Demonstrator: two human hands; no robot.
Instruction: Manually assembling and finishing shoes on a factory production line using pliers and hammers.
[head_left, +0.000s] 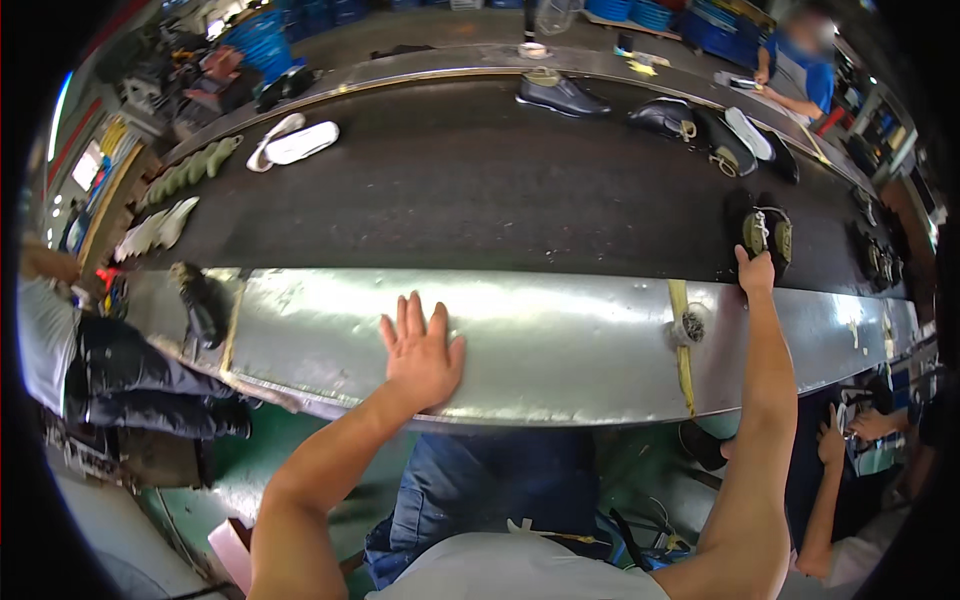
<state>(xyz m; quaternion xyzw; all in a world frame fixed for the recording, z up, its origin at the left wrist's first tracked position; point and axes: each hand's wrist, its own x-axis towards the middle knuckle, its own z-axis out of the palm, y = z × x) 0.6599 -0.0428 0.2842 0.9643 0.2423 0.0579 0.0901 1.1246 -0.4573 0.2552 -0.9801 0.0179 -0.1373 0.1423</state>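
My left hand [424,358] lies flat on the shiny metal ledge [560,350], fingers spread, holding nothing. My right arm is stretched forward to the right. At its end my right hand [757,272] grips the near end of a pair of black shoes [783,240] with olive insides and pale laces. The shoes rest on the dark belt, close to the metal ledge. My right fingertips are partly hidden against them. A small round container [692,325] of tiny dark pieces stands on the ledge, left of my right forearm.
Several black shoes [660,117] and white soles [303,143] lie along the far side of the dark belt [430,190]. Green soles [192,172] and a dark shoe [203,308] sit at left. Other people work at left, far right [800,70] and near right.
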